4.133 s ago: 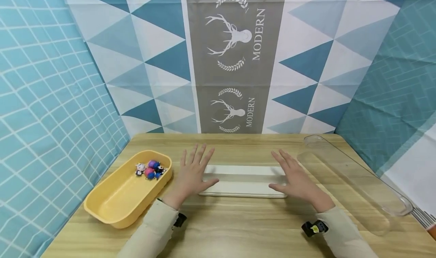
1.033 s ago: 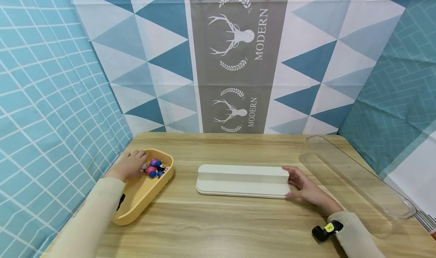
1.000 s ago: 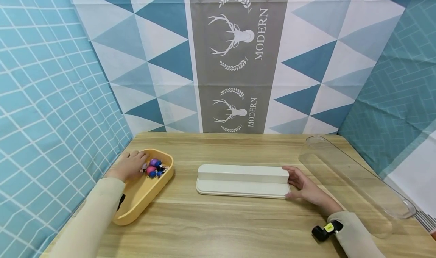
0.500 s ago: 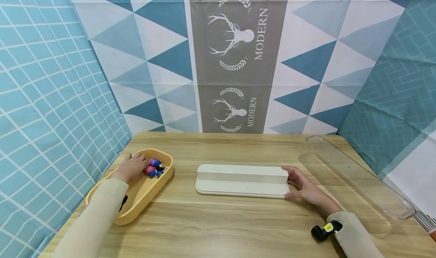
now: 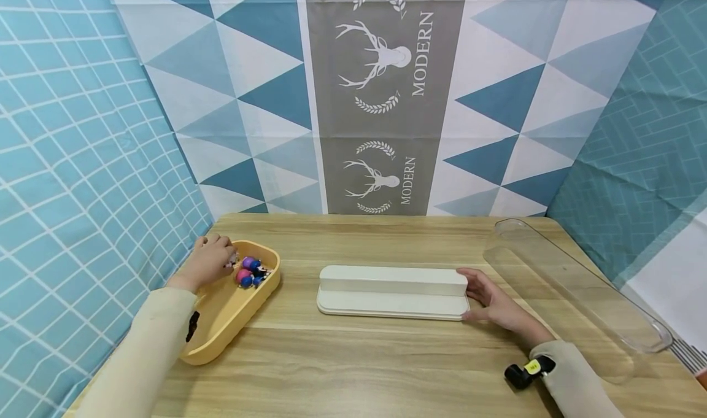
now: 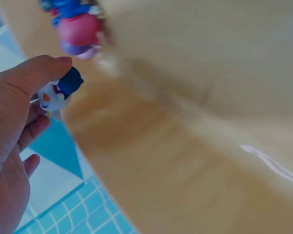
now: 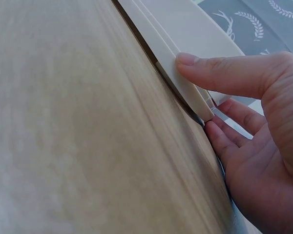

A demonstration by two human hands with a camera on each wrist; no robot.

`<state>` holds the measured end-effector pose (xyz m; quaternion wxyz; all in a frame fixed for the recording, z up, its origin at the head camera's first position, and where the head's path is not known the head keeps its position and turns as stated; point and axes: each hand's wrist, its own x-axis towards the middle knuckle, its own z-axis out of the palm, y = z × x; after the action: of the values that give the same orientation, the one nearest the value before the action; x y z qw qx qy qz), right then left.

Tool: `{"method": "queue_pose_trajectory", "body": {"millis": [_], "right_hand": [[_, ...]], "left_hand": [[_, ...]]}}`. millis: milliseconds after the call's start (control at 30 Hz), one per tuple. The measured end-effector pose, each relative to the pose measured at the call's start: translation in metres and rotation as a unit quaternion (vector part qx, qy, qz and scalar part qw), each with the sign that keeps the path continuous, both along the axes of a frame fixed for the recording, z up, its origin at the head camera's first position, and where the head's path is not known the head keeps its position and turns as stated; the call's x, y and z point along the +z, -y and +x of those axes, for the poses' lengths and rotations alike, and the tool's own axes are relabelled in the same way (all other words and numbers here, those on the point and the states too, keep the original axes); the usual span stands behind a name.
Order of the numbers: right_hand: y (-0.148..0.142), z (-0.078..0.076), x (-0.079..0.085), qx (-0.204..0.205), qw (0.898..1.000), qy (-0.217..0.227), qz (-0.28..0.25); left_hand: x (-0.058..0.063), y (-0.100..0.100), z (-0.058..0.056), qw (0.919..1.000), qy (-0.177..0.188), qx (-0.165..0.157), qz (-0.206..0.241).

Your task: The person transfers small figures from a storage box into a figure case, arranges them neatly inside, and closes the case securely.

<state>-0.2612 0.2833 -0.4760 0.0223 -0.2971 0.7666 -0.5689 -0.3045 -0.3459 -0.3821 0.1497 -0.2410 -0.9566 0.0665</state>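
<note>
In the left wrist view, my left hand [image 5: 207, 263] pinches a small toy figurine [image 6: 52, 96] between thumb and fingers. The figurine has a white body, a dark blue cap and an orange spot. In the head view that hand is over the far left side of a yellow tray [image 5: 234, 321]. Several more figurines [image 5: 247, 277], pink, purple and blue, lie in the tray's far end. My right hand [image 5: 497, 306] grips the right end of a white two-step stand [image 5: 386, 302], its thumb [image 7: 205, 68] on the lower step and its fingers at the end.
A long clear plastic cover [image 5: 580, 286] lies slantwise on the right of the wooden table [image 5: 353, 369]. Patterned cloth [image 5: 386, 99] hangs behind the table, and blue tiled cloth [image 5: 72, 178] borders its left side.
Both hands were spread above the stand at first. The left went into the tray and now lifts a figurine slightly; the right took hold of the stand's end and stays there.
</note>
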Motion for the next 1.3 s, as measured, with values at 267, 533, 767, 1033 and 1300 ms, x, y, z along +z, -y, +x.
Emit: {"method": "queue_pose_trajectory", "body": {"millis": [267, 533, 767, 1033, 1300], "right_hand": [[-0.001, 0.001, 0.001, 0.004, 1.000, -0.006, -0.003], [-0.001, 0.001, 0.002, 0.006, 1.000, -0.010, -0.003], [-0.001, 0.001, 0.001, 0.012, 1.000, -0.012, -0.008], [-0.001, 0.002, 0.001, 0.009, 1.000, -0.008, -0.007], [-0.001, 0.002, 0.002, 0.009, 1.000, -0.009, -0.007]], "left_hand": [[0.033, -0.012, 0.000, 0.9891, 0.021, -0.036, 0.141], [0.052, -0.029, 0.003, 0.9719, 0.036, -0.043, 0.229], [0.060, -0.044, 0.004, 0.9519, 0.051, -0.049, 0.298], [0.067, -0.057, 0.007, 0.9211, 0.093, -0.033, 0.377], [0.074, -0.077, 0.012, 0.8992, 0.139, -0.026, 0.414]]}}
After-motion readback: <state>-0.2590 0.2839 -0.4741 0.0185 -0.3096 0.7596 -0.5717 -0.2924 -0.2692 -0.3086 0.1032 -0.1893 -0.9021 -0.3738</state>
